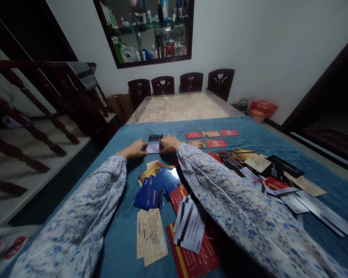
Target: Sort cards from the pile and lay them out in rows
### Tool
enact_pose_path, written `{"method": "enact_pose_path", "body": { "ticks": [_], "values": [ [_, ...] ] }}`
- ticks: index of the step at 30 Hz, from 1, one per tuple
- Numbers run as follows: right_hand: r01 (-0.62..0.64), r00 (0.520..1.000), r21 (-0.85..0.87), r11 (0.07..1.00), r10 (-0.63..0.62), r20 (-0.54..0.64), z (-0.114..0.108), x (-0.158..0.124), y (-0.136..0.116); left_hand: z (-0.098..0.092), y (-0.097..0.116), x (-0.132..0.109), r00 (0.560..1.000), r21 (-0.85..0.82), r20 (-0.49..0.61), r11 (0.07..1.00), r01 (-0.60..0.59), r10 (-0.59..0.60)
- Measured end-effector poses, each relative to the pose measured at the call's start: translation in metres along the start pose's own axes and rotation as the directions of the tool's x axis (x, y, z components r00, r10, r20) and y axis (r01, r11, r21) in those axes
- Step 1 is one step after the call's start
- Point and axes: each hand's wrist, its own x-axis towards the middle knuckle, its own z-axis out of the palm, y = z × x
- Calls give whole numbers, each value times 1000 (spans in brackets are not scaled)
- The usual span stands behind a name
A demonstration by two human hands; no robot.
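Note:
A white card (pixel 153 149) lies on the blue cloth between my two hands. My left hand (pixel 135 148) has its fingertips at the card's left edge, and my right hand (pixel 169 144) grips the right edge. Directly beyond it is a black card (pixel 156 137) with pale print. To the right of my hands, red and gold cards form two short rows, among them a red card (pixel 216 143) and a gold card (pixel 197 144). Nearer to me, blue cards (pixel 150 193), beige cards (pixel 152 235) and white striped cards (pixel 190 226) overlap in a loose pile.
Another mixed heap, with a long black card (pixel 285 166), spreads over the table's right side, partly behind my right sleeve. Bare tabletop (pixel 179 106) shows past the blue cloth (pixel 121 216). Dark chairs (pixel 191 82) stand at the far end; a wooden railing (pixel 26 116) is at left.

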Motion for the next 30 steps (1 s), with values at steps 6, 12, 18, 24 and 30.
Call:
{"method": "enact_pose_path", "body": {
  "ticks": [6, 12, 18, 24, 30],
  "values": [
    [0, 1000, 2, 1000, 0, 9, 2, 5, 1, 0, -1, 3, 999, 9, 23, 1000, -24, 24],
    [-5, 1000, 4, 1000, 5, 16, -1, 5, -1, -2, -1, 6, 999, -8, 41, 999, -32, 32],
    [-11, 999, 13, 1000, 11, 30, -5, 3, -3, -1, -1, 9, 996, 10, 58, 998, -62, 61],
    [-34, 998, 22, 999, 33, 55, -6, 5, -6, -2, -1, 12, 997, 33, 74, 999, -41, 38],
    [-58, 996, 51, 997, 54, 75, -9, 7, -9, 1, -4, 20, 995, 107, 102, 994, -2, -9]
  ]
}}
